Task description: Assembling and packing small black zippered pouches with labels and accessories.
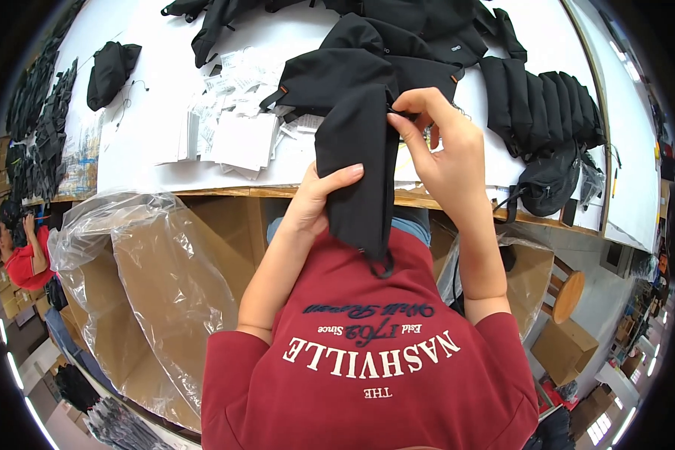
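Note:
A long black fabric pouch (pixel 352 150) is held upright over the table's near edge, with a small loop at its lower end. My left hand (pixel 316 196) grips its left side, thumb lying across the front. At the pouch's upper right corner my right hand (pixel 450 146) pinches the edge between thumb and index finger; what exactly lies between the fingertips is too small to make out. Right behind it, more black bags (pixel 337 71) with orange tabs lie in a heap. Stacks of white printed paper slips (pixel 240 139) lie left of the pouch.
A row of black pouches (pixel 540 105) and a black bag with a strap (pixel 549 184) lie at the right. Another black pouch (pixel 112 73) sits far left. Plastic-lined cardboard boxes (pixel 157 285) stand below the table edge. A person in red (pixel 30 255) is at the far left.

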